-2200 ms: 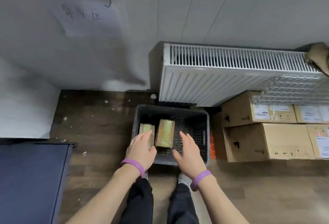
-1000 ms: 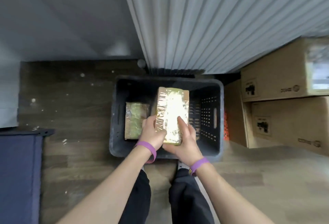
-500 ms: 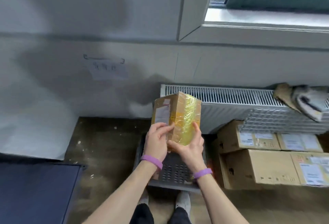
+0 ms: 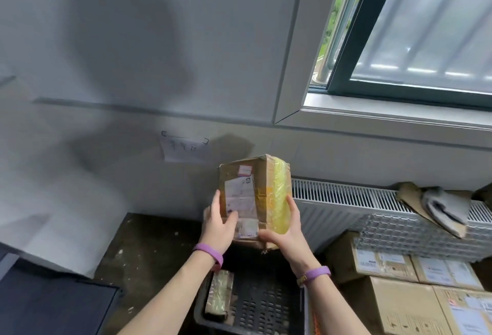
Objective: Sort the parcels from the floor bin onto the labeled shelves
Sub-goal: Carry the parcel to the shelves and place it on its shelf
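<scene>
Left hand (image 4: pixel 218 224) and right hand (image 4: pixel 285 228), fingers curled, clasp an upright cardboard parcel (image 4: pixel 253 196) wrapped in yellowish tape, labels facing the camera.

Left hand (image 4: pixel 218 224) and right hand (image 4: pixel 286 230) hold a taped parcel (image 4: pixel 254 197) upright above the floor bin (image 4: pixel 262 305).

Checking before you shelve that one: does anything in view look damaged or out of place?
The held parcel looks battered: creased cardboard, heavy yellow tape down one side, something dangling from its bottom edge. Crumpled cardboard and cloth lie heaped on the radiator. Pale debris specks the floor.
</scene>
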Available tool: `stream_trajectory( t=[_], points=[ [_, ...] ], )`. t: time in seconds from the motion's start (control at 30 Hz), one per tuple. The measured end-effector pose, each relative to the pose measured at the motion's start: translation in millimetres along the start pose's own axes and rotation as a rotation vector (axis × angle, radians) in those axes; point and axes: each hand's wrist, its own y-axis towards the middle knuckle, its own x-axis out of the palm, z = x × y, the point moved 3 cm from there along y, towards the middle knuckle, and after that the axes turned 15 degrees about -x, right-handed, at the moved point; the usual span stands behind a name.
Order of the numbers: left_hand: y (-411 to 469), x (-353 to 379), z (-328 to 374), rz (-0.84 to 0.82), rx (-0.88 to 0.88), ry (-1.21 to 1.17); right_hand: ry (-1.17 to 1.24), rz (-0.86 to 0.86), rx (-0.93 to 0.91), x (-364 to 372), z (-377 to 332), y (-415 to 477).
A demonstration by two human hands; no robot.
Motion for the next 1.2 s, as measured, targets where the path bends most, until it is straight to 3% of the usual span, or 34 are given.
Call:
stream_trajectory(
  t=[0.07,0.13,0.27,0.4,0.67,0.87,1.07,1.2],
  points=[
    [-2.8,-1.9,-0.8,-0.089,-0.043,-0.138,0.075,-0.035,0.001,0.1,1.1,0.3],
    [-3.6,-7.0,-0.5,-0.067,-0.012,-0.190,0.115,-0.066,0.010,-0.7,2.9,3.2],
    [-6.3,-15.5,3.2,0.060,0.054,-0.166,0.116,-0.152,-0.007,5.7,-1.4,14.1],
    [-6.9,-24.0,12.1,0.131,0.122,-0.144,0.153,-0.116,-0.022,15.7,-9.5,22.3],
    [-1.2,-31.3,11.6,0.117,0.174,-0.078,0.172,-0.075,0.027,22.6,-10.5,26.3],
    [2.9,-32.6,10.9,0.058,0.103,-0.079,0.168,-0.093,-0.059,21.1,-9.0,29.3],
    [11.5,-52.7,1.1,-0.010,-0.009,-0.174,0.101,-0.115,-0.029,14.4,-18.7,42.0],
    [22.1,-101.5,-9.1,0.143,-0.008,-0.153,0.016,-0.228,-0.036,37.2,-30.5,51.3]
  ],
)
